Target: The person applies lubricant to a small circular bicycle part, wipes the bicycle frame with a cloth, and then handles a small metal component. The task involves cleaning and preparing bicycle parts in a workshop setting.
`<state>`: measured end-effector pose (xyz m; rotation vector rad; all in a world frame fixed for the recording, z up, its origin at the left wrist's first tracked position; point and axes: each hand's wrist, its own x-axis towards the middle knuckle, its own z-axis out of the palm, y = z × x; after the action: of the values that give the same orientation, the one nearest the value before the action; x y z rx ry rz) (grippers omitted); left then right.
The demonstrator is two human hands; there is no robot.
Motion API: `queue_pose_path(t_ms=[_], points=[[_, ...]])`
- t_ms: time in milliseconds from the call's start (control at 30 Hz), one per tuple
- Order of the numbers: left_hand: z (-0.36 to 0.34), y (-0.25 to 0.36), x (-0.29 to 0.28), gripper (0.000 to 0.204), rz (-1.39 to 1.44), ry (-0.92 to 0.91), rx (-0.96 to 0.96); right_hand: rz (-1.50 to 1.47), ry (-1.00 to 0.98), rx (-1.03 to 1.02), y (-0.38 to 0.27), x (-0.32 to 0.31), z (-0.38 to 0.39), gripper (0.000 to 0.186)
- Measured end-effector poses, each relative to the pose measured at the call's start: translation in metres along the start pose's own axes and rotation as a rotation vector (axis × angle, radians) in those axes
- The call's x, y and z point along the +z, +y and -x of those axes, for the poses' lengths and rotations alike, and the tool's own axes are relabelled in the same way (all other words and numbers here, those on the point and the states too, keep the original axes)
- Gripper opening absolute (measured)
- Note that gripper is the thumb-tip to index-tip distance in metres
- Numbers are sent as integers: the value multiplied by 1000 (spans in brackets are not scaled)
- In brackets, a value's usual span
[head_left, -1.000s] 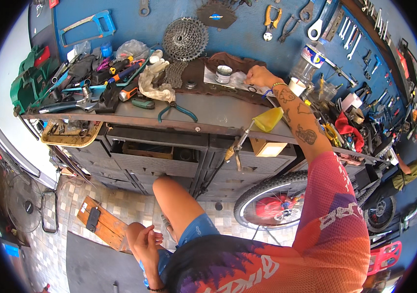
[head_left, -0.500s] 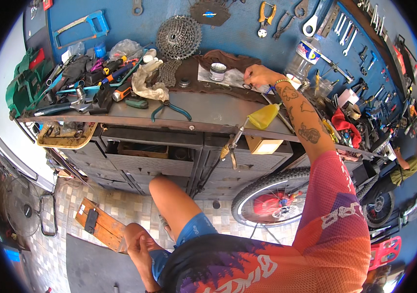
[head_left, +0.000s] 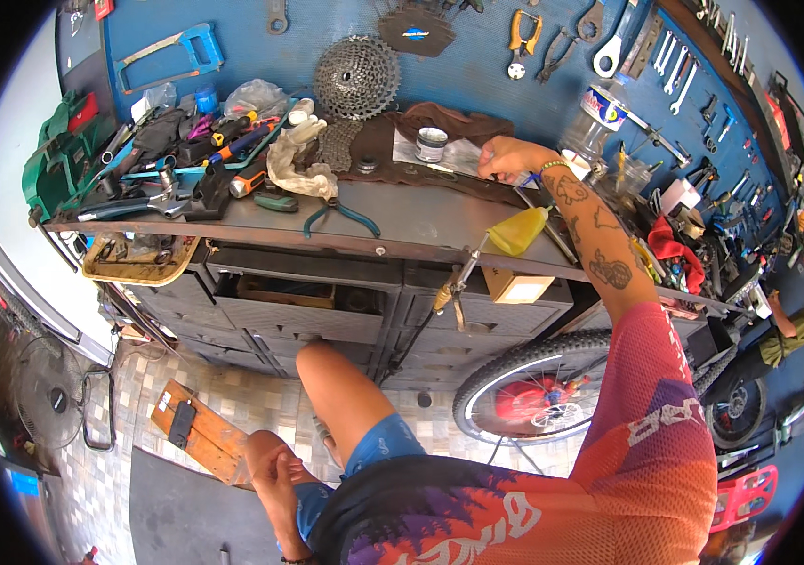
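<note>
Over the brown cloth (head_left: 393, 179) on the workbench, my right hand (head_left: 512, 160) is closed with its fingertips pointing down. A tiny dark thing shows at the fingertips, too small to name. Just left of that hand, an open round tin (head_left: 431, 144) stands on a pale sheet (head_left: 461, 155). My left hand (head_left: 275, 482) lies low by my bent knee, its fingers curled together; whatever they may hold is hidden. A small dark ring-shaped part (head_left: 366, 165) and a metal chain (head_left: 336, 143) lie on the cloth, left of the tin.
A large cassette (head_left: 357, 77) leans against the blue tool wall. Blue-handled pliers (head_left: 344, 218), a crumpled glove (head_left: 297, 165) and piled tools crowd the left side. A yellow funnel-shaped piece (head_left: 518, 232) overhangs the bench edge. Below stands a bicycle wheel (head_left: 466, 400). Another person (head_left: 788, 330) is at far right.
The whole view has shifted slightly, so the bench appears farther right. My right hand has dipped a little toward the cloth, fingers still closed. My left hand stays by the knee.
</note>
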<state>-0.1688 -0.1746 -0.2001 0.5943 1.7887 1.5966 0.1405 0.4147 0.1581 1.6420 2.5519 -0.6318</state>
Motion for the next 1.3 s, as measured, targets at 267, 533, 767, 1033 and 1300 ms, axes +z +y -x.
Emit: queue_pose_path(t_ms=[267,533,767,1033,1300], points=[[4,1,-4,23,-40,34,7,100,122,-95,-23,-28,-2,40],[12,10,-8,23,-64,75,6,-90,104,-634,-165,16,-63,34],[20,2,-10,22,-53,133,15,141,126,-653,-172,32,-83,26],[17,-15,-13,21,-80,85,-39,185,-26,-326,-154,6,-18,14],[-1,17,13,18,-127,17,106,249,95,-413,-132,36,-9,17]])
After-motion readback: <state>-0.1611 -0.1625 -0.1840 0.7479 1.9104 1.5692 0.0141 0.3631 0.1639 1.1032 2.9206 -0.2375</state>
